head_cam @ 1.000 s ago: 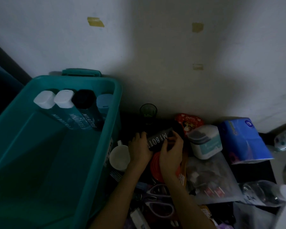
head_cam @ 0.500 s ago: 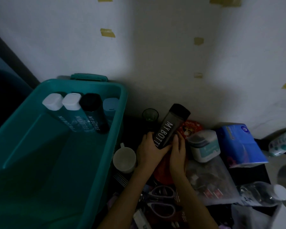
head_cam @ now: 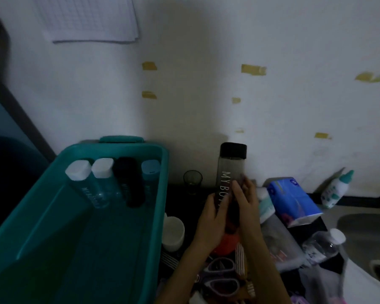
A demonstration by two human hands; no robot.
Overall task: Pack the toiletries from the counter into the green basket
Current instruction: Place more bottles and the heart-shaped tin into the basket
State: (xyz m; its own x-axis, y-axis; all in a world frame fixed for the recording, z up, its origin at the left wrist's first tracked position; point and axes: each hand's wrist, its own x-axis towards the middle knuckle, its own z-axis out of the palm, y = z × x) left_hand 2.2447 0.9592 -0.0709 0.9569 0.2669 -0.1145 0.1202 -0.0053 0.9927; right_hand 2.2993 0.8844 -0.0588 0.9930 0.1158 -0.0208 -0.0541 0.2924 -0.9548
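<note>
Standing upright over the cluttered counter [head_cam: 179, 205], the dark bottle [head_cam: 231, 170] with a black cap is held between both hands. The left hand [head_cam: 210, 222] curls its fingers round the lower body, and the right hand [head_cam: 247, 204] lays fairly straight fingers flat against the other side. The green basket [head_cam: 110, 148] sits just to the left. Four capped bottles [head_cam: 124, 174] lean in a row against its far wall, with open floor in front of them. A white cup [head_cam: 173, 233] stands just beside the basket's right wall, between it and the hands.
</note>
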